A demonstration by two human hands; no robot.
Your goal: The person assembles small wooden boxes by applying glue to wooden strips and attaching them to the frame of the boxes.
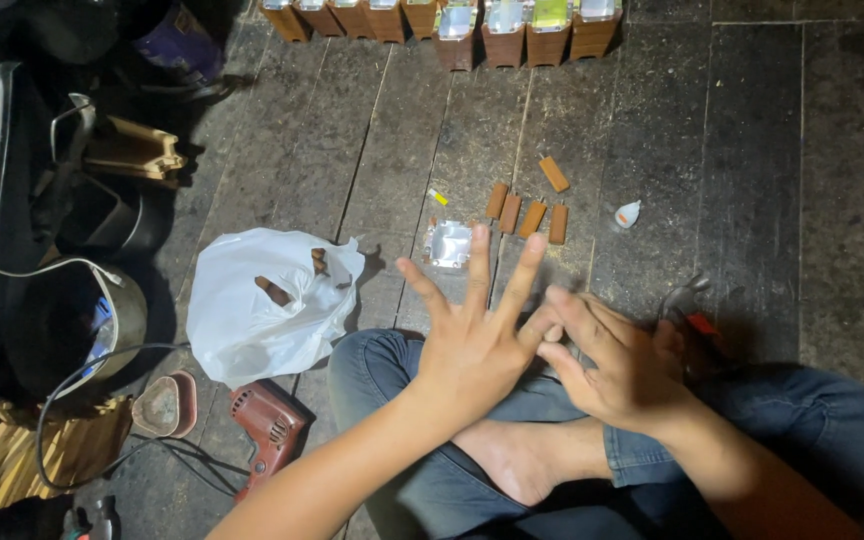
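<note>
I sit cross-legged on a dark wooden floor [652, 130]. My left hand [472, 335] is raised over my knee with its fingers spread wide and nothing in it. My right hand [612, 365] is beside it, and its thumb and fingers pinch the little finger of my left hand. Just beyond my hands lie a small shiny metal plate [449, 244] and several short orange-brown wooden blocks [532, 215]. A small white glue bottle [628, 214] lies to the right of the blocks.
A white plastic bag [262, 300] with wooden bits lies at left, a red power drill [267, 425] and its cable below it. Black buckets [62, 320] stand far left. A row of brown boxes [492, 30] lines the top. Pliers with red handles [690, 310] rest near my right knee.
</note>
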